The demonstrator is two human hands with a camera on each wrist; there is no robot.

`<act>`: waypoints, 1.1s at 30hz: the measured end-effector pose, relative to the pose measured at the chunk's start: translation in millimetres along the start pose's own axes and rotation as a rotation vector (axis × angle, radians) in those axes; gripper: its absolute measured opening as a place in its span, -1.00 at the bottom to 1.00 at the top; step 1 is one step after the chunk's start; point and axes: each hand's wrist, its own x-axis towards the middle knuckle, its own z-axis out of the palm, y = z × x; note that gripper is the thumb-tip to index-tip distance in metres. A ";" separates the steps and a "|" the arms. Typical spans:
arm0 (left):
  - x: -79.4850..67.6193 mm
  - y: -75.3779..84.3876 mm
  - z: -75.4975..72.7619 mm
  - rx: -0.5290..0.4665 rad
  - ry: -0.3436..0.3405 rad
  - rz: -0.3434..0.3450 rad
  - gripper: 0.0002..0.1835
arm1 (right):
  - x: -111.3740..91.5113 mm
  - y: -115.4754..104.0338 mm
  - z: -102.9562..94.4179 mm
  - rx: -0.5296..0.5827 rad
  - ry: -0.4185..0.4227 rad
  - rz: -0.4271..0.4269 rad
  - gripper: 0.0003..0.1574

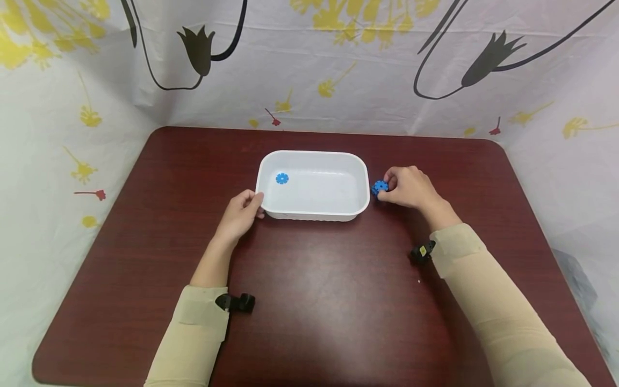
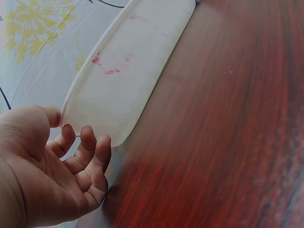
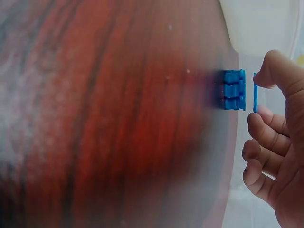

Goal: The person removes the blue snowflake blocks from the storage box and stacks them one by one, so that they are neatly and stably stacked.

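Note:
A white plastic tray (image 1: 319,194) stands on the table with one blue notched disc (image 1: 282,178) lying flat inside, toward its left end. At the tray's left end my left hand (image 1: 236,217) grips the rim, thumb on top and fingers curled against the outer wall. Just right of the tray, my right hand (image 1: 411,187) pinches a single blue notched disc (image 3: 255,92) between thumb and fingertip. Directly beneath it sits a short stack of similar blue discs (image 3: 233,90), with a narrow gap between them in the right wrist view.
The dark red wood-grain table (image 1: 319,279) has rounded corners. Behind it hangs a white sheet (image 1: 377,80) printed with yellow and grey flowers. Each sleeve carries a black wrist camera, one on the left (image 1: 242,302) and one on the right (image 1: 420,252).

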 end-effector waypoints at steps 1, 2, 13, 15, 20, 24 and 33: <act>0.1 0.1 -0.1 0.000 -0.001 0.001 -0.62 | 0.0 0.6 0.8 0.000 -0.001 -0.001 -0.56; 0.1 0.1 -0.2 0.000 -0.001 0.001 -0.63 | 0.1 1.2 1.7 -0.001 -0.002 -0.002 -0.56; 0.5 0.3 -0.5 0.008 0.002 0.008 -0.63 | 0.5 4.3 5.3 -0.019 -0.012 0.001 -0.50; 0.7 0.2 -0.4 0.010 0.003 0.005 -0.63 | 0.5 3.8 5.5 -0.022 -0.025 0.007 -0.46; 0.6 -0.1 -0.3 0.007 0.004 -0.002 -0.63 | 1.5 4.4 6.9 -0.027 -0.042 0.014 -0.41; 0.3 -0.5 -0.2 0.003 0.001 -0.004 -0.63 | 3.3 5.5 8.4 -0.029 -0.044 0.012 -0.42; 0.1 0.1 -0.4 0.008 0.002 -0.006 -0.63 | 5.4 4.4 10.3 -0.031 -0.050 0.007 -0.42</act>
